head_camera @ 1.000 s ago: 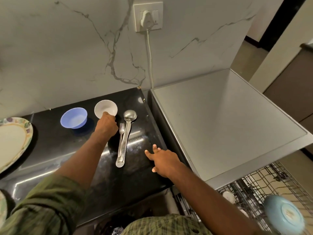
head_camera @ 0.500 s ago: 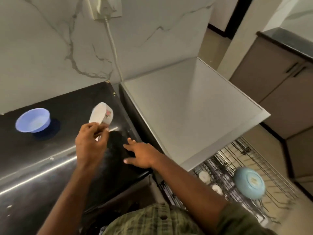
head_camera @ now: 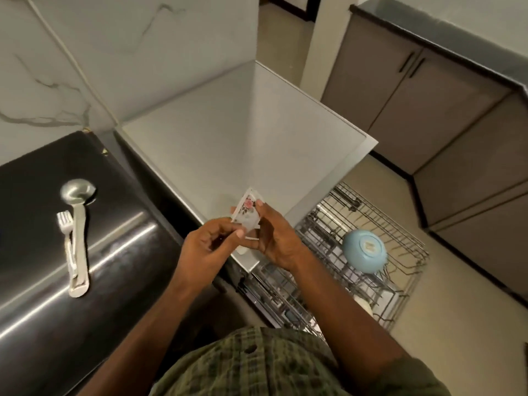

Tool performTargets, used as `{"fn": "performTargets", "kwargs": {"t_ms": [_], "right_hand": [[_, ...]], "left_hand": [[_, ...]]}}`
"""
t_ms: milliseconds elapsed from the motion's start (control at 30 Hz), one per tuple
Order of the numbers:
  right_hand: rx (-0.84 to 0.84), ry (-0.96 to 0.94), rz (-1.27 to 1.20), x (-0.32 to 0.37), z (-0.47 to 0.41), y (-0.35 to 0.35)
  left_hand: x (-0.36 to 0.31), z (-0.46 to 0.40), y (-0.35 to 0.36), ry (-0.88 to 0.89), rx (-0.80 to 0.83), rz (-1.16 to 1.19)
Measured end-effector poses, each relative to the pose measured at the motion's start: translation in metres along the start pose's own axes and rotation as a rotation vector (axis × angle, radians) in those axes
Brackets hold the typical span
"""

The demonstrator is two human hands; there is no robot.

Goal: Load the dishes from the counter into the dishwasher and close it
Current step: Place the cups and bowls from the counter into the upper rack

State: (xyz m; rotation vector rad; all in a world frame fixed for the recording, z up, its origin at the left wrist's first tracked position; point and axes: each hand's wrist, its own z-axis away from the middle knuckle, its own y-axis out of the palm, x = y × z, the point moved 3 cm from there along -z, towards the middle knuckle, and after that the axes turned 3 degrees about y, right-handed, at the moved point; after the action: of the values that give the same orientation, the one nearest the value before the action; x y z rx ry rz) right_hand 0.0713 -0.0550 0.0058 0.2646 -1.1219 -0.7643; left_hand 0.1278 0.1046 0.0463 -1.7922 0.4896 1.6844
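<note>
A small white bowl [head_camera: 248, 210] with a pink flower print is held on its side between both hands, above the front corner of the grey dishwasher top [head_camera: 228, 150]. My left hand [head_camera: 210, 245] pinches its lower rim. My right hand [head_camera: 274, 238] grips its right side with the thumb on the rim. Below and to the right, the pulled-out wire rack [head_camera: 371, 252] carries an upturned light blue bowl [head_camera: 364, 250]. A ladle [head_camera: 77, 230] and a fork [head_camera: 67, 238] lie side by side on the black counter [head_camera: 43, 295].
Brown cabinets [head_camera: 428, 95] with a dark countertop stand across the tiled floor on the right. A marble wall [head_camera: 128, 47] with a white cord backs the counter. Small white items sit low in the rack, partly hidden by my right arm.
My left hand lifted the white bowl off the counter and carried it right over the dishwasher. My right hand left the counter edge and took hold of it. The view swung right.
</note>
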Motion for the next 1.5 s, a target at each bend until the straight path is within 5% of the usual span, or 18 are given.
{"fn": "performTargets", "kwargs": {"t_ms": [233, 433, 600, 700, 833, 1100, 1500], "right_hand": [[-0.2, -0.171, -0.206, 0.016, 0.038, -0.089], [-0.508, -0.204, -0.366, 0.009, 0.067, -0.171], [-0.752, -0.129, -0.353, -0.015, 0.084, -0.23], [-0.953, -0.064, -0.183, -0.03, 0.096, -0.273], [-1.194, 0.097, 0.497, -0.051, 0.112, -0.316], [-1.113, 0.472, 0.936, -0.089, 0.108, -0.355], [-1.008, 0.561, 1.128, -0.091, 0.076, -0.386]], "left_hand": [[0.0, -0.024, 0.07, 0.137, 0.305, -0.375], [0.029, -0.034, 0.109, -0.027, 0.692, -1.089], [0.031, -0.034, 0.12, -0.064, 0.796, -1.32], [0.034, -0.033, 0.123, -0.063, 0.819, -1.371], [0.036, -0.031, 0.123, -0.07, 0.842, -1.393], [0.034, -0.039, 0.122, -0.105, 0.878, -1.362], [0.032, -0.041, 0.124, -0.158, 0.852, -1.337]]}}
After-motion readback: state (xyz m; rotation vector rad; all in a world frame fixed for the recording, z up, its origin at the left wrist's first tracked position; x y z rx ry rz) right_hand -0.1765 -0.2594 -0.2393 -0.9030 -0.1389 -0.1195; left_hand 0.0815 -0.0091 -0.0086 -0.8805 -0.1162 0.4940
